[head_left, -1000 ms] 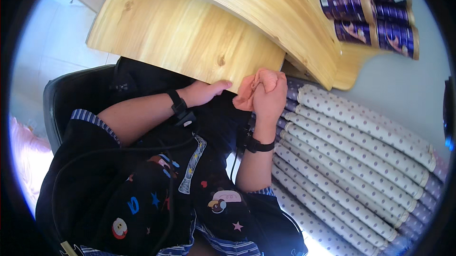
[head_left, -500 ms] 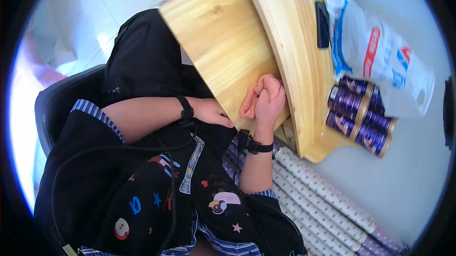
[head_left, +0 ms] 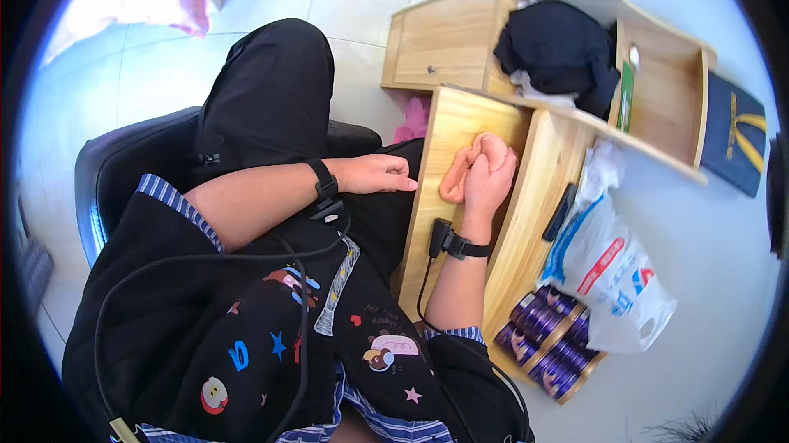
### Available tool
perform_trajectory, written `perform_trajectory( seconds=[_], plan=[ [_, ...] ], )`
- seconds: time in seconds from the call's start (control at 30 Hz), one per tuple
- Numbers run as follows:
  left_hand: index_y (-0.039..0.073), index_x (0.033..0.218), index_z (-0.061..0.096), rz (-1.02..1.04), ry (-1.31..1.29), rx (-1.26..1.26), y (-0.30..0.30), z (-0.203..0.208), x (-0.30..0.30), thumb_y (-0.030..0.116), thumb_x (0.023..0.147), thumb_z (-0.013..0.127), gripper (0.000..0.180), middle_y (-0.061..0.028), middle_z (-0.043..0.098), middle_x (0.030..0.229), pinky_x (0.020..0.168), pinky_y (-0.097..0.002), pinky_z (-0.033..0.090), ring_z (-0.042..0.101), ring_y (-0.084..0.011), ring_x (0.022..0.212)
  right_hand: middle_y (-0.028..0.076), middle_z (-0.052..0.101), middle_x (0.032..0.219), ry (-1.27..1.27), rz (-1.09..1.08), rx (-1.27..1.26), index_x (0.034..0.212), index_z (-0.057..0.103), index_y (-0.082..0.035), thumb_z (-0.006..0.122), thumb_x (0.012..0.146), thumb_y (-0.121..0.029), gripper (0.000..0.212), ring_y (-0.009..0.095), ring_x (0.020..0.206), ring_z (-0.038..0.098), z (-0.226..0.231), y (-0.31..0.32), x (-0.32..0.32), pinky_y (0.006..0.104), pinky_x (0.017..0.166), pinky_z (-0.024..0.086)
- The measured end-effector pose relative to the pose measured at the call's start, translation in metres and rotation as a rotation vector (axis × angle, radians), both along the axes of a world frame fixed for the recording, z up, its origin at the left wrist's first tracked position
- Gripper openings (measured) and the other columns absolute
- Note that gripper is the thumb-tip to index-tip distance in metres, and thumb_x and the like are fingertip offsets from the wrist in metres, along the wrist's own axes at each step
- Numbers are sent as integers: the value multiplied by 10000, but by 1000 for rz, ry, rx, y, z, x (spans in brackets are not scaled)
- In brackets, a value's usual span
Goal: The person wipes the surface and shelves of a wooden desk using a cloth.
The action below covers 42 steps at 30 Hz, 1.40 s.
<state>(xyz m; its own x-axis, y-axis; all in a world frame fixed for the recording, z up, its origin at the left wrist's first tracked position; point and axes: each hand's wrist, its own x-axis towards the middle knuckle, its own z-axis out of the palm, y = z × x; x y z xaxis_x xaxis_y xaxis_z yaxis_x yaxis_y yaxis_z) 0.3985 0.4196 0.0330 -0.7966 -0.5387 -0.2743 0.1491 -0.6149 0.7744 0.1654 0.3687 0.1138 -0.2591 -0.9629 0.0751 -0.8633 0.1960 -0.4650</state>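
Observation:
My right hand (head_left: 489, 184) is closed round a bunched salmon-pink cloth (head_left: 468, 168), pressed on a light wooden board (head_left: 436, 221) in front of me. The cloth loops out to the left of the fingers. My left hand (head_left: 374, 173) rests over my thigh with its fingers loosely bent and apart, holding nothing visible. Its fingertips come close to the board's left edge. Both wrists wear black straps with small devices and cables.
Right of the board lie purple cans (head_left: 551, 336), a white plastic bag (head_left: 616, 270) and a black flat object (head_left: 560, 213). Beyond stand a wooden cabinet (head_left: 444, 40), a black cloth bundle (head_left: 559, 44), an open compartment (head_left: 666, 98) and a dark blue book (head_left: 731, 135).
The view has swung, bringing the cabinet, black bundle and book into sight. My right hand keeps the cloth on the board. My left hand now shows clear of the board's edge.

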Motion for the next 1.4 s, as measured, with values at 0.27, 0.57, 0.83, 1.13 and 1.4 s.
perform_trajectory(
  seconds=[0.27,0.57,0.83,1.13,1.4],
  plan=[
    [96,944,556,222,-17,-21,-33,-35,19,430,1023,659,359,57,497,768,592,-253,358,437,-53,687,308,651,1110,69,157,-17,1074,626,65,621,824,-171,344,467,1092,599,-29,-98,9,499,991,467],
    [105,966,558,376,14,84,-54,-58,40,410,1016,673,330,51,503,763,542,-244,340,421,-57,635,284,675,1089,132,156,51,1064,635,59,623,833,-190,340,467,1096,604,-44,-130,8,524,998,461],
    [107,950,563,261,-28,38,-57,-47,45,456,1002,676,370,47,509,770,583,-251,371,451,-63,670,294,669,1071,109,163,30,1038,622,60,630,824,-188,328,472,1084,602,-42,-130,12,529,982,464],
    [102,933,562,47,-81,-49,-44,-26,29,505,998,669,422,48,511,774,613,-261,392,479,-75,703,286,643,1101,-36,181,-33,1061,606,51,614,829,-143,303,465,1097,590,-12,-102,33,500,997,466],
    [100,919,546,-163,-100,11,-16,13,6,526,997,665,449,39,502,776,618,-270,399,478,-90,706,255,657,1162,-73,58,25,1196,581,-12,638,866,-134,357,437,1117,637,17,-30,29,463,972,501]
  ],
)
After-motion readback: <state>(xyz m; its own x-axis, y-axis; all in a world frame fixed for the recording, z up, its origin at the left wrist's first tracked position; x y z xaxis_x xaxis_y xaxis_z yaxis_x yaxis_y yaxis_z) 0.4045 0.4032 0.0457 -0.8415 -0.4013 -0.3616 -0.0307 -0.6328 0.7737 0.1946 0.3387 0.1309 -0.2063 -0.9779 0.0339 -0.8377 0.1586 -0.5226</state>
